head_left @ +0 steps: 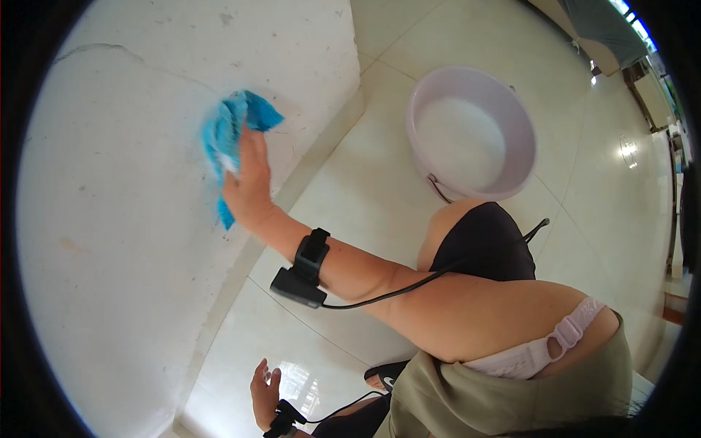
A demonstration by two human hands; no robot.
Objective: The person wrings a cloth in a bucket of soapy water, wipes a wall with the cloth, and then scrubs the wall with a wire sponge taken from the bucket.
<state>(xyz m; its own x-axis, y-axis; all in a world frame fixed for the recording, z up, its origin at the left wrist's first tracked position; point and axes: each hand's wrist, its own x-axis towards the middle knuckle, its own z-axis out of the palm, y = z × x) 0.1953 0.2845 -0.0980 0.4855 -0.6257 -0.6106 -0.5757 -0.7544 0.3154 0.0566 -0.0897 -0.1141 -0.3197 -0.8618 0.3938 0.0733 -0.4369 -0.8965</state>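
My right hand [252, 179] reaches out to a white, scuffed wall [124, 241] and presses a blue cloth [230, 135] against it. The cloth is bunched under the fingers, with loose ends sticking out above and below; hand and cloth are slightly blurred. Lower in view, my left hand [264, 398] hangs over the tiled floor in front of the wall. Its fingers are loosely bent and apart, holding nothing. Black straps with small boxes and cables sit on both wrists.
A pale lilac bucket [420, 146] holding cloudy whitish water stands on the glossy floor tiles [314, 197] beside my knee [485, 244]. A low skirting ledge [321, 150] runs along the wall's base. Furniture under a grey cover [602, 33] stands at the upper right.
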